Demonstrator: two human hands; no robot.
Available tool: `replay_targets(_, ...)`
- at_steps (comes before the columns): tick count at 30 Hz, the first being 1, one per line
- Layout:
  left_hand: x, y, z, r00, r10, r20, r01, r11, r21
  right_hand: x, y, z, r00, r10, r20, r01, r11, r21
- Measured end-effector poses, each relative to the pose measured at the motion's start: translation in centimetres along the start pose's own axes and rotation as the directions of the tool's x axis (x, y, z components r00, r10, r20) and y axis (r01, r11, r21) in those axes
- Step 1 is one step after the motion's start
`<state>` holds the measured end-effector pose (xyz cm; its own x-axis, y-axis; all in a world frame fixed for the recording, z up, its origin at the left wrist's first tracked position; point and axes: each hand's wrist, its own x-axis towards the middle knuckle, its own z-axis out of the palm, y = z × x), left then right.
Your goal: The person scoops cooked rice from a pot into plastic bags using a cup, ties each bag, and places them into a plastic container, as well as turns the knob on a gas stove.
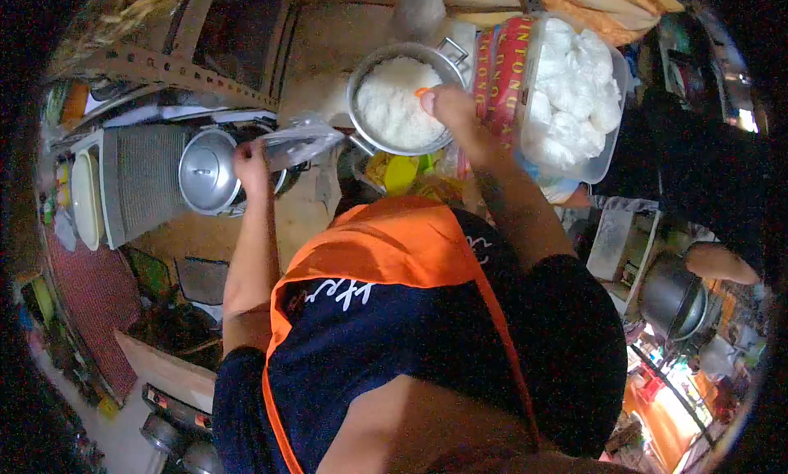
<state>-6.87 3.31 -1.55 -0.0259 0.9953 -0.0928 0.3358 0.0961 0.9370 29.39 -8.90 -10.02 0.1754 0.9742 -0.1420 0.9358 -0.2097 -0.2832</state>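
A metal pot (355, 105) with side handles holds white rice (398, 105). My right hand (451, 111) is over the pot's right side, fingers closed on a small orange utensil (423, 92); its far end is not visible, so I cannot tell its kind. Off to the left, my left hand (250, 158) pinches a clear plastic bag (304, 139), which stretches toward the pot's lower left handle. Just beside that hand is a round silver lid (208, 170). A clear plastic tub (611, 154) to the right is heaped with white-filled plastic bags (570, 92).
A red package with yellow lettering (501, 88) lies between pot and tub. Yellow and green items (400, 174) sit below the pot. On the left stands a grey ribbed panel (144, 183). Another person's arm (722, 263) shows at right, near a dark pot (669, 297).
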Motion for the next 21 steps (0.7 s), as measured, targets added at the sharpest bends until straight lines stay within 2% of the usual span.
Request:
replay_targets(2,0.4,0.1,-0.9,1.0,0.017,-0.023,-0.016,0.998,0.059,-0.5,-1.4,-3.4,0.977,0.179,-0.118,-0.195,0.97,-0.144)
replay_targets(3,0.3,0.2,-0.9,0.999,0.0,0.043,-0.006,0.987,0.159,0.0,-1.3,-2.5,0.979,0.173,-0.11,-0.188,0.972,-0.143)
replay_targets(4,0.1,0.1,-0.8,0.994,-0.029,0.106,0.001,0.966,0.258,0.7,-1.2,-1.6,0.994,-0.07,-0.084,0.042,0.955,-0.294)
replay_targets(5,-0.1,-0.3,-0.3,0.995,-0.04,0.096,0.014,0.965,0.262,1.5,-1.1,-0.7,0.951,-0.307,-0.024,0.268,0.864,-0.427)
replay_targets(7,-1.3,-1.0,1.2,0.929,0.129,0.348,-0.31,0.786,0.535,2.2,-1.3,0.3,0.959,-0.281,0.049,0.272,0.848,-0.455)
replay_targets(8,-2.0,-1.1,2.0,0.931,0.121,0.344,-0.301,0.786,0.54,2.4,-1.5,0.7,0.964,-0.241,0.11,0.264,0.832,-0.487)
replay_targets(10,-3.0,-0.7,3.4,0.869,-0.096,0.485,-0.232,0.787,0.571,3.3,-1.3,0.9,0.966,-0.213,0.144,0.256,0.851,-0.459)
replay_targets(11,-3.1,-1.9,3.8,0.869,-0.1,0.485,-0.231,0.785,0.575,3.6,-1.2,0.9,0.968,-0.18,0.175,0.24,0.868,-0.435)
replay_targets(13,-3.4,-4.8,4.9,0.802,-0.024,0.596,-0.238,0.903,0.357,4.1,-0.8,1.1,0.964,-0.123,0.236,0.228,0.84,-0.492)
replay_targets(14,-3.4,-5.5,5.2,0.799,-0.027,0.6,-0.237,0.903,0.357,4.2,-0.6,1.2,0.955,-0.06,0.29,0.218,0.804,-0.553)
replay_targets(15,-3.7,-5.6,5.8,0.781,-0.1,0.616,-0.22,0.88,0.421,4.3,-0.4,0.9,0.955,-0.054,0.293,0.215,0.806,-0.552)
replay_targets(16,-3.8,-5.5,6.5,0.761,-0.168,0.627,-0.207,0.853,0.48,4.4,-0.1,0.4,0.906,0.036,0.421,0.232,0.789,-0.568)
replay_targets(17,-3.7,-6.5,7.3,0.759,-0.163,0.631,-0.21,0.855,0.474,4.3,0.3,-0.2,0.875,0.085,0.477,0.24,0.779,-0.579)
replay_targets(18,-3.9,-6.4,8.2,0.79,-0.068,0.609,-0.252,0.87,0.424,4.2,0.8,-0.5,0.837,0.134,0.53,0.25,0.769,-0.589)
replay_targets(19,-4.1,-6.3,8.7,0.814,0.026,0.58,-0.295,0.879,0.375,3.7,1.4,-1.0,0.895,0.068,0.441,0.213,0.803,-0.557)
replay_targets(20,-4.1,-6.2,9.3,0.767,-0.101,0.633,-0.164,0.924,0.346,3.1,2.1,-1.4,0.94,0.007,0.341,0.182,0.835,-0.519)
replay_targets(21,-4.4,-4.5,9.6,0.768,-0.1,0.633,-0.164,0.925,0.344,2.4,2.7,-1.8,0.971,-0.049,0.234,0.158,0.867,-0.473)
